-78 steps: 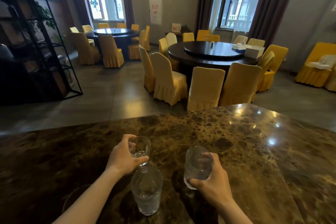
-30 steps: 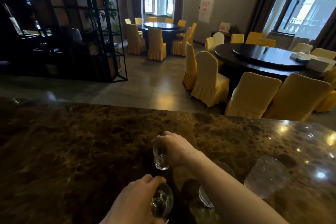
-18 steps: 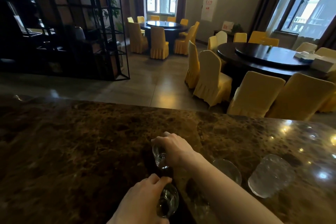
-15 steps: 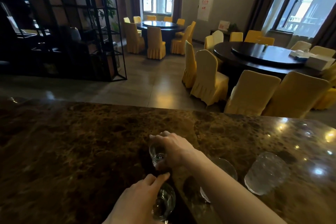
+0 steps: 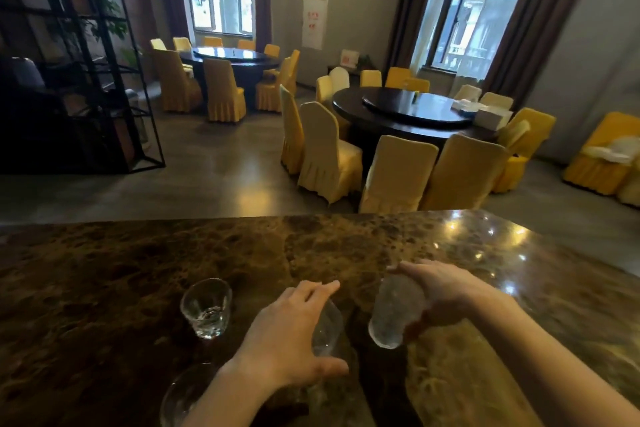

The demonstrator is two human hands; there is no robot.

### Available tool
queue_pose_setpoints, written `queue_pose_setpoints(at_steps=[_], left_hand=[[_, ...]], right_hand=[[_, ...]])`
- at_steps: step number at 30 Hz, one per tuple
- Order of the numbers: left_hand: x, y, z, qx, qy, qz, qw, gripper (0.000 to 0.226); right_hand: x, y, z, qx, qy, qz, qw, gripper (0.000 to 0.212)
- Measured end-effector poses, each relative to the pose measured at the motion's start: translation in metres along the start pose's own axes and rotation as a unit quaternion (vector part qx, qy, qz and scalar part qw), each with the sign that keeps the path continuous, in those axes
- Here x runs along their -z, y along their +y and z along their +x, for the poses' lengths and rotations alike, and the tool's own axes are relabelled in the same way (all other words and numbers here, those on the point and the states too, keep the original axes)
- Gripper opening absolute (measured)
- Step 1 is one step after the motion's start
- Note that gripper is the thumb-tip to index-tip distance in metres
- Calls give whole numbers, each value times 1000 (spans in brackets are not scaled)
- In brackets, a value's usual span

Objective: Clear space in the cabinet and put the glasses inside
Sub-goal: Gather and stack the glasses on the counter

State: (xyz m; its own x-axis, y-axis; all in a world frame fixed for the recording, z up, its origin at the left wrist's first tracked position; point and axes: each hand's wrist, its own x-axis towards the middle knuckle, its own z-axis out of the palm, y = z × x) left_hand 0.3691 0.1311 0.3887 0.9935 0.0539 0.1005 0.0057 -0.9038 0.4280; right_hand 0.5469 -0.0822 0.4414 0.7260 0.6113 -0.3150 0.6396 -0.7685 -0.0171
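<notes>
Dark marble counter (image 5: 104,281), polished and mottled brown, runs across the foreground; beyond it lies a dining room with round tables and yellow-covered chairs. No cabinet shows anywhere.

Farthest left, low at the frame's edge, a glass (image 5: 183,395) is partly hidden by the left forearm. Just above it a small tumbler (image 5: 206,308) stands upright and untouched on the counter.

Next comes the left hand (image 5: 291,333), fingers and thumb spread wide around a clear glass (image 5: 327,331). Whether the palm presses it or only cups it I cannot tell.

Close to its right, the right hand (image 5: 441,291) is wrapped around a textured glass (image 5: 394,312), which is tilted and looks lifted off the marble, base towards the camera.

All four are likely thin, rigid and light, and would chip or shatter if knocked against each other or the stone. Smooth walls may slip in a loose grasp, so taking each around the middle of the body, fingers opposite thumb, seems safest. The two held glasses sit near each other; keeping them apart would avoid a clink.
</notes>
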Motion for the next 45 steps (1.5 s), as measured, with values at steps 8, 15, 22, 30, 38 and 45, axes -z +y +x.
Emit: queue_pose_setpoints(at_steps=[8,15,22,30,38,45], left_hand=[[-4,-5,-13,29,59,9,998,93],[2,1,-52,40,62,4,997,89],[1,4,-69,52,4,8,999,81],[-5,5,-61,30,-5,-2,1000,73],[-8,10,-54,32,4,-11,999,74],[-7,6,-49,43,33,-25,998,76]], right_hand=[[-25,-8,11,53,89,103,989,83],[-11,-69,48,146,124,112,975,84],[8,-142,78,200,131,120,964,82],[5,-166,96,195,113,124,966,81],[-1,-161,97,188,105,105,971,81],[-3,-156,95,178,92,104,974,83]])
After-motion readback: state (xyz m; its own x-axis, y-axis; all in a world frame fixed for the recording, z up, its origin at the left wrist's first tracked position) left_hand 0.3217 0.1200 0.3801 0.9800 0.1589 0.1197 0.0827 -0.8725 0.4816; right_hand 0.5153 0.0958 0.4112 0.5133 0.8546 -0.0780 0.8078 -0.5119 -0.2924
